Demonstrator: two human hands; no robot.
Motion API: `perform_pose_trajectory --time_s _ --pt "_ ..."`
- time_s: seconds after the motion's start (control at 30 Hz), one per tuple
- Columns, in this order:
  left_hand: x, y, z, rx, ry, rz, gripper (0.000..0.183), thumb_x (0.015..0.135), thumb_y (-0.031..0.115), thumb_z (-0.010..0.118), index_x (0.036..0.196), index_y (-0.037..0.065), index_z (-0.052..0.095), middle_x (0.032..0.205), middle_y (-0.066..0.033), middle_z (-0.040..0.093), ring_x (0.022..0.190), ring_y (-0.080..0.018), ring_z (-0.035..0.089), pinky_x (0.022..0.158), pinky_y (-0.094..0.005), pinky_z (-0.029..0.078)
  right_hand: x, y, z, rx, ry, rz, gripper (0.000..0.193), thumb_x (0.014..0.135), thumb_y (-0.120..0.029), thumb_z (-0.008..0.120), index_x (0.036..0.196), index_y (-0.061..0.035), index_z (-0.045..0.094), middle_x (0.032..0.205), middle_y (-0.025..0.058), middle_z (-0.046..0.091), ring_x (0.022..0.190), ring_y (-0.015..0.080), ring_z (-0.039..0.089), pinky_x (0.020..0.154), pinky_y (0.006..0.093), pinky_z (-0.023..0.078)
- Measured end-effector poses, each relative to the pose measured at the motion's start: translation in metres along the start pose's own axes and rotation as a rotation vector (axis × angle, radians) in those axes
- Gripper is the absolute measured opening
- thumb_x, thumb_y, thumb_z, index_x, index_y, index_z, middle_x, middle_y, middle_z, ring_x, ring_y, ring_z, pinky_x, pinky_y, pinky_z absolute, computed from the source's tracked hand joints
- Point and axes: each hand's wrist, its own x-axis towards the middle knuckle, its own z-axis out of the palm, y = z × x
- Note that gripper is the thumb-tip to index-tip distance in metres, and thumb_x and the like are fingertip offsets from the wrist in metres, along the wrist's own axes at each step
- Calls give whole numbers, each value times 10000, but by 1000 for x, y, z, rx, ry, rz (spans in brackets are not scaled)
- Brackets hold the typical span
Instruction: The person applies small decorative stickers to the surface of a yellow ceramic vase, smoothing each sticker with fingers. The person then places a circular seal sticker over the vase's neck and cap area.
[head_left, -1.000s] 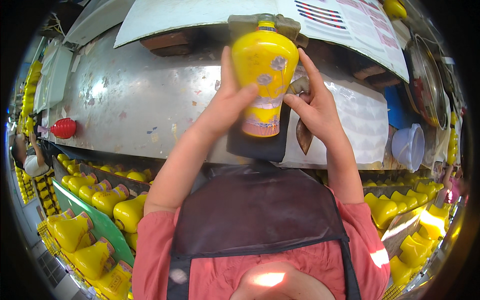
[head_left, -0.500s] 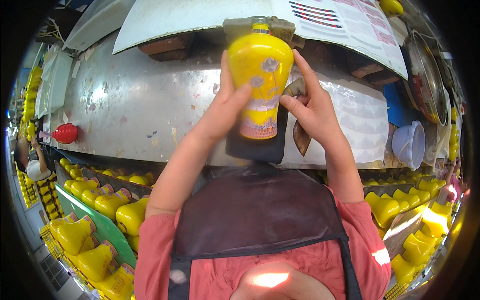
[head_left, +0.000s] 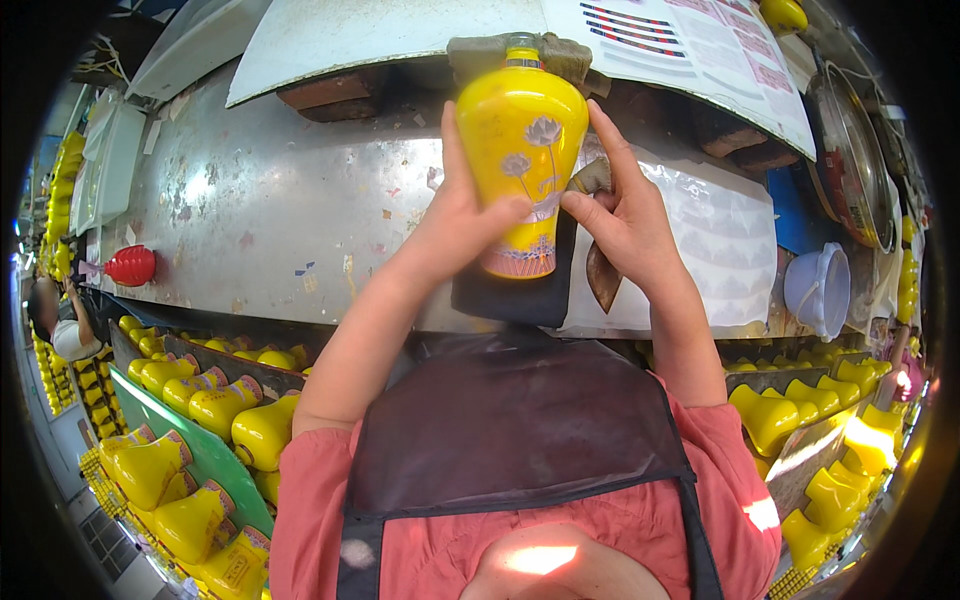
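A glossy yellow vase (head_left: 500,120) with grey lotus flowers and a lilac patterned foot lies with its narrow glass neck pointing away from me. My left hand (head_left: 462,205) wraps its left side, the thumb pressed on the pale band low on the body. On the other side, my right hand (head_left: 632,225) holds the vase with fingers along the shoulder and thumb near the band. A scraper-like tool with a wrapped handle and brown pointed blade (head_left: 602,275) is tucked in that same hand. Under the foot lies a dark cloth pad (head_left: 510,300); a greyish padded rest (head_left: 570,60) supports the neck.
Printed decal sheets (head_left: 690,45) lie on a raised board. A translucent sheet (head_left: 715,240) is right of me, beside a pale bucket (head_left: 818,290). A red ribbed bottle (head_left: 131,266) sits far left. Several yellow vases (head_left: 262,432) fill racks on both sides. Another person (head_left: 75,330) is far left.
My left thumb has slid down and to the right onto the pale band of the vase. The right hand and the vase have hardly moved.
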Motion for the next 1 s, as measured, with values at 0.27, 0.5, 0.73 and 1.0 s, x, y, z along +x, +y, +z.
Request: perform_pose_trajectory --time_s 0.27,0.5,0.73,1.0 --pt "2 6 4 43 -7 -23 1288 846 103 760 1581 94 -297 1581 -230 338 1451 -329 415 1174 -451 389 1 4 2 12 9 -26 870 878 -149 699 1645 -189 288 716 73 587 591 146 528 625 298 470" --pt "2 7 4 16 -12 -17 1293 836 104 764 1581 81 -293 1582 -230 331 1452 -330 417 1168 -450 400 -1 -1 9 -14 23 56 933 853 -243 768 1646 -167 281 723 66 587 585 120 533 584 283 456" --pt "1 4 8 102 58 22 1288 816 157 794 1606 49 -218 1559 -251 373 1426 -345 458 1150 -433 421 6 8 13 135 59 50 959 823 -198 785 1647 -167 296 790 15 608 610 66 514 577 248 445" --pt "-2 1 12 369 162 59 1308 763 242 844 1615 8 -119 1497 -303 452 1346 -429 539 1107 -453 464 8 17 1 168 12 101 848 875 -59 738 1626 -105 346 1324 54 560 978 48 554 760 207 506"
